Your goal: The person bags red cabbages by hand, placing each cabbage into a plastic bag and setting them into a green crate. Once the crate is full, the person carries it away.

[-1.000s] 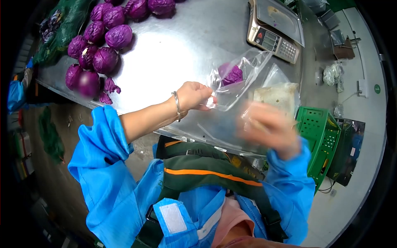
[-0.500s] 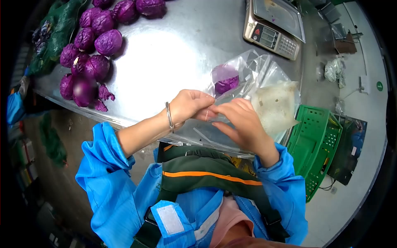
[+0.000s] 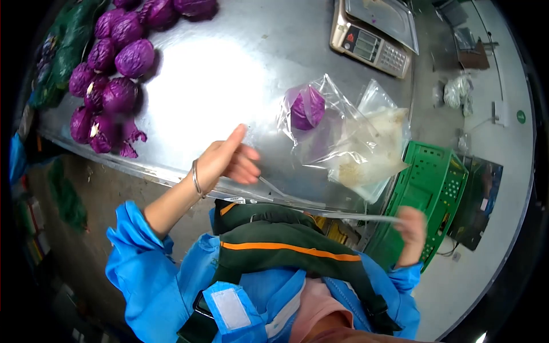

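Note:
My left hand [image 3: 231, 160], with a bracelet at the wrist, is held over the table's near edge, fingers apart and holding nothing. Off to the right, beside the green crate, my right hand [image 3: 412, 226] is smeared by motion. Its fingers are closed on one end of a thin pale strip [image 3: 360, 217], which trails left along the table edge. A red cabbage [image 3: 307, 108] lies inside a clear plastic bag [image 3: 329, 134] on the metal table. The bag's loose end spreads toward a stack of clear bags [image 3: 374, 94] with a stained whitish sheet [image 3: 392, 128] on it.
Several red cabbages [image 3: 134, 59] are grouped at the table's left, with torn leaves [image 3: 132, 137] near the front edge. Green netting [image 3: 71, 48] lies beyond them. A digital scale [image 3: 374, 43] stands at the back right. A green crate [image 3: 414, 191] is right of the table.
My hands were together at the bag's end; now they are apart, left hand opened and moved left, right hand swung right with the strip. The bagged cabbage now lies loose.

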Available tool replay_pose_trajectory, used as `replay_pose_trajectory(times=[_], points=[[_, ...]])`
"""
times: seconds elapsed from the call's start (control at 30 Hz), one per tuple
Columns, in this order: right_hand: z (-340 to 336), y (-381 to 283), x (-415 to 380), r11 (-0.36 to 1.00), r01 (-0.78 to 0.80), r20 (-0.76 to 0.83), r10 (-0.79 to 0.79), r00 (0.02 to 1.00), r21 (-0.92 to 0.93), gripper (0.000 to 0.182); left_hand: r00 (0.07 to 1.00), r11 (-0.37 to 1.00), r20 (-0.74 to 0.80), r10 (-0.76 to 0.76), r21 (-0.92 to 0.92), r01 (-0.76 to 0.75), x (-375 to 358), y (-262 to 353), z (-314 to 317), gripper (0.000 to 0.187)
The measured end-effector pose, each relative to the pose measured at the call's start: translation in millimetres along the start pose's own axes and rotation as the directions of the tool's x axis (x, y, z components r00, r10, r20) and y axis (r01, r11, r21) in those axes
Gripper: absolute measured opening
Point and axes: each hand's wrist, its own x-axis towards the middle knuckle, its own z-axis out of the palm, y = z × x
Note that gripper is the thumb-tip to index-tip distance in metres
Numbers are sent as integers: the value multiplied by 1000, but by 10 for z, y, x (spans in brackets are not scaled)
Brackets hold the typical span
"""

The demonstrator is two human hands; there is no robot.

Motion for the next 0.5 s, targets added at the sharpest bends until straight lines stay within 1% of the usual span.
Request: replay_pose_trajectory(times=[0.03,0.07,0.1,0.13,0.17,0.2,0.23,0.27,0.3,0.37,0.4,0.43,0.47,0.5], points=[[358,145,134,749,-320,-70,345,936,-581,7,991,993,-92,97,76,-90,100,-216,-113,47],[320,378,216,772,-333,-29,379,925,-542,7,894,923,-264,362,235,-304,234,-497,-114,52],[224,624,361,792,-334,20,400,916,-511,18,773,712,-245,585,612,-345,256,-571,-66,60],[125,728,481,812,-331,79,416,906,-481,29,660,588,-221,718,700,-405,363,-558,43,64],[243,505,852,712,-10,-121,-107,987,-702,48,548,446,-164,820,784,-432,458,-547,244,69],[388,238,1212,753,204,-174,-389,904,-625,62,434,285,-78,898,853,-437,543,-547,460,74],[657,-266,1526,649,472,-28,-605,796,-597,72,387,272,-87,918,849,-454,669,-531,700,67],[908,-611,1809,603,621,67,-689,722,-501,79,354,307,-125,927,794,-524,885,-593,856,58],[1176,-801,2082,484,713,190,-744,640,-507,70,319,330,-162,934,734,-594,1100,-653,1012,48],[1330,-939,2326,432,798,340,-740,580,-420,48,91,165,-149,985,622,-765,1255,-492,1084,16],[1332,-834,2517,503,793,386,-695,607,-344,35,142,267,-265,954,532,-804,1222,-447,1114,14],[1342,-816,2645,573,773,445,-637,629,-273,23,218,387,-361,907,510,-768,1133,-435,1040,17],[1368,-839,2595,721,683,267,-639,721,-117,16,297,517,-467,833,465,-718,1054,-427,941,21],[1406,-770,2442,824,563,103,-567,817,71,14,317,510,-486,814,340,-790,991,-412,872,22]])
